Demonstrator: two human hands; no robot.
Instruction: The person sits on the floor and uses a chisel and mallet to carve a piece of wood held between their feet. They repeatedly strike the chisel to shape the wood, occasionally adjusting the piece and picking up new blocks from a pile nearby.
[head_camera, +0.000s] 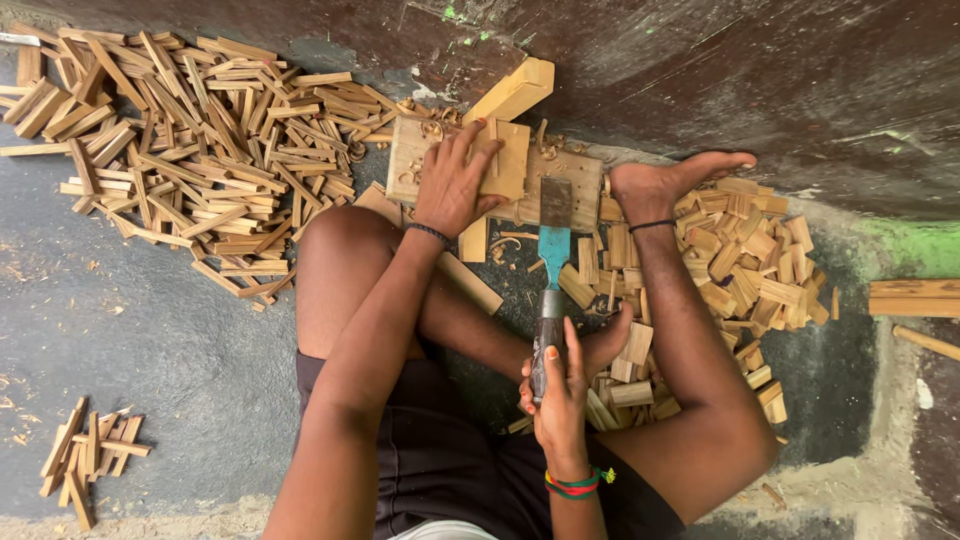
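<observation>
My left hand (452, 182) presses down on a small pale wood piece (505, 160) lying on a flat wooden block (560, 170) on the floor in front of me. My right hand (557, 392) grips the dark handle of a broad chisel (552, 255) with a blue shank; its blade rests on the block just right of the held piece. I sit cross-legged, my right foot (665, 180) lying beside the block.
A big heap of split wood slats (190, 130) lies at the left, a smaller heap of short pieces (745, 250) at the right, and a few slats (85, 455) at lower left. A dark wall (750, 70) rises behind. A plank (912, 298) lies far right.
</observation>
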